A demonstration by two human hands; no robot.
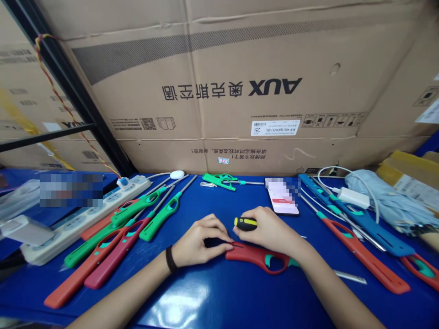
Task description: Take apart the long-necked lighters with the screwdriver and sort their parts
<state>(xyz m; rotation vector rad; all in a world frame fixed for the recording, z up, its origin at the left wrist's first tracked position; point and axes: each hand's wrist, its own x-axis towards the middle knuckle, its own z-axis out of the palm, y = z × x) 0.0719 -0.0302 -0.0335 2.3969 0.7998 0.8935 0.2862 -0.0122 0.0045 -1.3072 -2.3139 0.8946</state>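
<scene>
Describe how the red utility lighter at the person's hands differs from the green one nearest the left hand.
The red utility lighter lies nearly crosswise; the green utility lighter slants diagonally. The left hand touches the red utility lighter's end, while no hand touches the green utility lighter. Both have a trigger loop.

One camera, worn on the head, looks forward and down across a blue table (260,301). The left hand (200,242) and right hand (269,228) register at close range, mid-frame; a cardboard box (212,55) backs the view.
</scene>
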